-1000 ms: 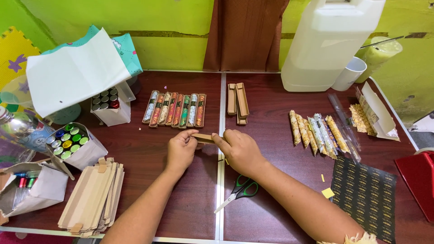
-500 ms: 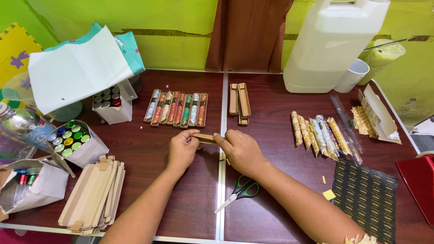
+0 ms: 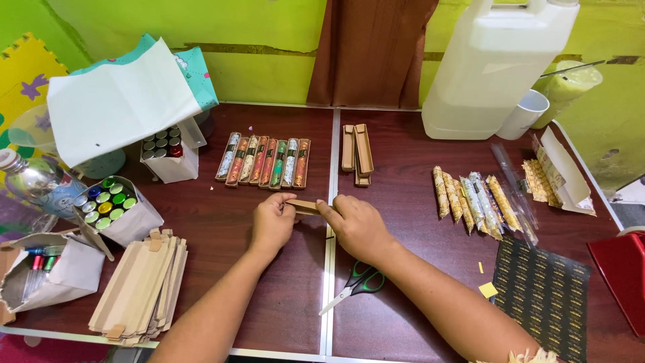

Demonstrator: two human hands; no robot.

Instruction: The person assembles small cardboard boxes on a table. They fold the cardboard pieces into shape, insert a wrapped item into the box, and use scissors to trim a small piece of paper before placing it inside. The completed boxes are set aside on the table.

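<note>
Hands meeting over our dark wood desk (image 3: 222, 235), left hand (image 3: 272, 223) and right hand (image 3: 356, 225) each in a pinching grip on one narrow kraft box (image 3: 306, 206), just behind the green-handled scissors (image 3: 354, 285).

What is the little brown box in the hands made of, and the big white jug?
The narrow brown box, held by the left hand and right hand, looks like matte kraft cardboard with folded edges. The big white jug looks like cloudy, semi-translucent plastic.
</note>
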